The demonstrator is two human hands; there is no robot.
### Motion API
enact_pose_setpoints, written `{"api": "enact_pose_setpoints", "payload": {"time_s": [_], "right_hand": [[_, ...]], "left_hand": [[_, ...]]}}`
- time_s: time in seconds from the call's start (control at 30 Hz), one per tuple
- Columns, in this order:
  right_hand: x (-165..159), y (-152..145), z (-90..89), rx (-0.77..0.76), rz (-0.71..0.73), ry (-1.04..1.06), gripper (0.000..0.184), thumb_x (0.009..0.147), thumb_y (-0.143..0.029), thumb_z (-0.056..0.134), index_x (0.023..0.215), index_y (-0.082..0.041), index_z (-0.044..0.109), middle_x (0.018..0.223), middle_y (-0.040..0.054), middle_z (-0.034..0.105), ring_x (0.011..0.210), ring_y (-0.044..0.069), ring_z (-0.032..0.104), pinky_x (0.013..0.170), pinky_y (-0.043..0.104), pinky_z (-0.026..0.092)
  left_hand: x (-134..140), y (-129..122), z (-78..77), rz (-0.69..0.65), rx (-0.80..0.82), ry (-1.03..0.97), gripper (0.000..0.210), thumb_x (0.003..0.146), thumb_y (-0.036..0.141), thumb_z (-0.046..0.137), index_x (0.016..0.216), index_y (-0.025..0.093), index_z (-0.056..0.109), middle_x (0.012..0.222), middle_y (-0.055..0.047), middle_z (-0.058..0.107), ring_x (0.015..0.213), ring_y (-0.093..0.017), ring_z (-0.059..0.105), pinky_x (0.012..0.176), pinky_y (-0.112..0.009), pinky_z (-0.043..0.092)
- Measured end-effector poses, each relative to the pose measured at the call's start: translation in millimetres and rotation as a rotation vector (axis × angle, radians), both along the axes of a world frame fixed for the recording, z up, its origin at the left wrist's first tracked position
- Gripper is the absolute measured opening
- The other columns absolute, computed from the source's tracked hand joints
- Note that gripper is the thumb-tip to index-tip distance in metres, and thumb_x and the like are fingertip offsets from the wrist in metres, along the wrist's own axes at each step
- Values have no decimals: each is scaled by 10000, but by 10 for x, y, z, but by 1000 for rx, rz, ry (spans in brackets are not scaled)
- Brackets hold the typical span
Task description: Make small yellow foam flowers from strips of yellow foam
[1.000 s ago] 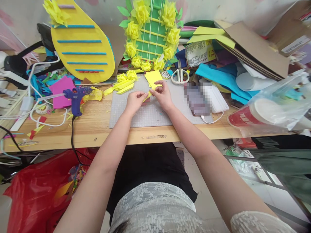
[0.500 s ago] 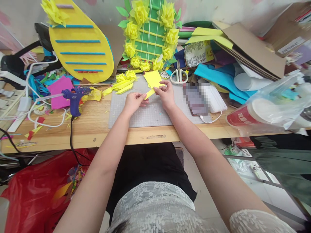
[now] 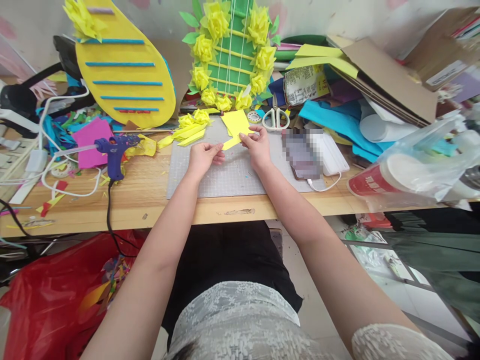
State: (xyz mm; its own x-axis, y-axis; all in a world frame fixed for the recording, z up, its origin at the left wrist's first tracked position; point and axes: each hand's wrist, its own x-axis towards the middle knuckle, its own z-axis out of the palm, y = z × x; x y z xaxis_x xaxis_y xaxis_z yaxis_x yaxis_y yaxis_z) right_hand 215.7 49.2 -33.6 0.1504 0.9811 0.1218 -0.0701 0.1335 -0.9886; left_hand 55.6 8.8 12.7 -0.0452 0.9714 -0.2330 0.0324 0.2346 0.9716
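Observation:
A narrow yellow paper strip (image 3: 233, 142) is stretched between my two hands above the grey cutting mat (image 3: 228, 180). My right hand (image 3: 258, 147) pinches its right part between thumb and forefinger. At the strip's left tip, the thumb and fingers of my left hand (image 3: 203, 159) are closed together, gripping only the very end. Just behind the strip lie yellow paper sheets (image 3: 235, 121). Left of them are folded yellow paper pieces (image 3: 190, 132) on the mat's far edge.
A purple glue gun (image 3: 115, 152) stands left with its cord hanging down. Scissors (image 3: 276, 119), a tape roll (image 3: 254, 116), a phone (image 3: 302, 155) and a bagged cup (image 3: 378, 177) are to the right. Behind stand a yellow board (image 3: 127, 72) and a flower-trimmed green board (image 3: 234, 60).
My left hand has shifted slightly left along the strip, so more of the strip's left end shows. My right hand has barely moved.

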Motion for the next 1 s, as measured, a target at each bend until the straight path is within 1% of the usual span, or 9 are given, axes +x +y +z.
{"api": "enact_pose_setpoints", "payload": {"time_s": [0.2, 0.37, 0.53, 0.6, 0.67, 0.73, 0.8, 0.9, 1.0], "right_hand": [[15, 14, -23, 10, -9, 22, 505, 687, -493, 736, 973, -272, 384, 730, -85, 545, 710, 90, 608, 723, 259, 512], [53, 12, 23, -6, -65, 29, 449, 717, -471, 719, 950, -265, 396, 699, -93, 532, 701, 82, 603, 720, 247, 514], [27, -11, 49, -5, 11, 9, 495, 702, -508, 733, 1002, -270, 420, 745, -77, 587, 710, 94, 618, 742, 268, 524], [35, -11, 45, 12, 30, -8, 510, 722, -553, 702, 1047, -273, 427, 825, -48, 633, 754, 101, 632, 755, 276, 528], [73, 2, 33, 37, 5, -51, 505, 763, -587, 645, 1097, -274, 432, 925, -13, 659, 817, 112, 644, 774, 289, 529], [128, 17, 21, 56, -47, -138, 484, 805, -578, 599, 1138, -264, 443, 986, 16, 665, 875, 130, 646, 804, 312, 527], [172, 17, 20, 64, -98, -275, 446, 841, -514, 576, 1173, -241, 458, 1011, 42, 668, 920, 152, 639, 850, 347, 519], [181, -33, 52, 77, -107, -573, 385, 860, -376, 568, 1195, -198, 509, 1105, 90, 666, 1037, 199, 605, 949, 411, 482], [131, -121, 106, 122, -22, -907, 397, 845, -325, 592, 1211, -171, 580, 1308, 127, 595, 1254, 271, 481, 1082, 481, 374]], "left_hand": [[-17, 10, -6, 5, -5, 30, 241, 841, 252, 660, 659, 126, 563, 536, 9, 626, 435, -81, 594, 515, -200, 512], [4, 8, -30, 91, 78, -34, 255, 846, 351, 643, 726, 159, 526, 678, 0, 665, 650, -106, 687, 550, -174, 531], [89, -39, -73, 31, 122, -55, 296, 750, 219, 726, 859, 212, 450, 723, 50, 623, 680, -111, 689, 549, -180, 533], [62, -18, -94, 67, 187, -14, 310, 755, 218, 714, 913, 229, 447, 780, 42, 619, 700, -105, 682, 558, -177, 526], [-31, 37, -114, 191, 292, 46, 309, 795, 260, 678, 990, 253, 439, 881, 20, 624, 774, -103, 677, 598, -179, 530], [-176, 108, -137, 355, 390, 148, 285, 841, 264, 619, 1041, 262, 415, 983, -3, 614, 838, -122, 670, 672, -229, 550], [-342, 168, -161, 476, 408, 327, 266, 833, 202, 602, 1022, 241, 419, 1040, -32, 595, 925, -165, 654, 810, -319, 553], [-549, 199, -191, 572, 385, 666, 375, 729, 119, 667, 1018, 216, 449, 1159, -91, 547, 1221, -270, 513, 1084, -463, 389], [-627, 177, -203, 615, 420, 808, 391, 743, 86, 597, 1090, 200, 455, 1257, -129, 460, 1327, -289, 390, 1150, -483, 277]]}}
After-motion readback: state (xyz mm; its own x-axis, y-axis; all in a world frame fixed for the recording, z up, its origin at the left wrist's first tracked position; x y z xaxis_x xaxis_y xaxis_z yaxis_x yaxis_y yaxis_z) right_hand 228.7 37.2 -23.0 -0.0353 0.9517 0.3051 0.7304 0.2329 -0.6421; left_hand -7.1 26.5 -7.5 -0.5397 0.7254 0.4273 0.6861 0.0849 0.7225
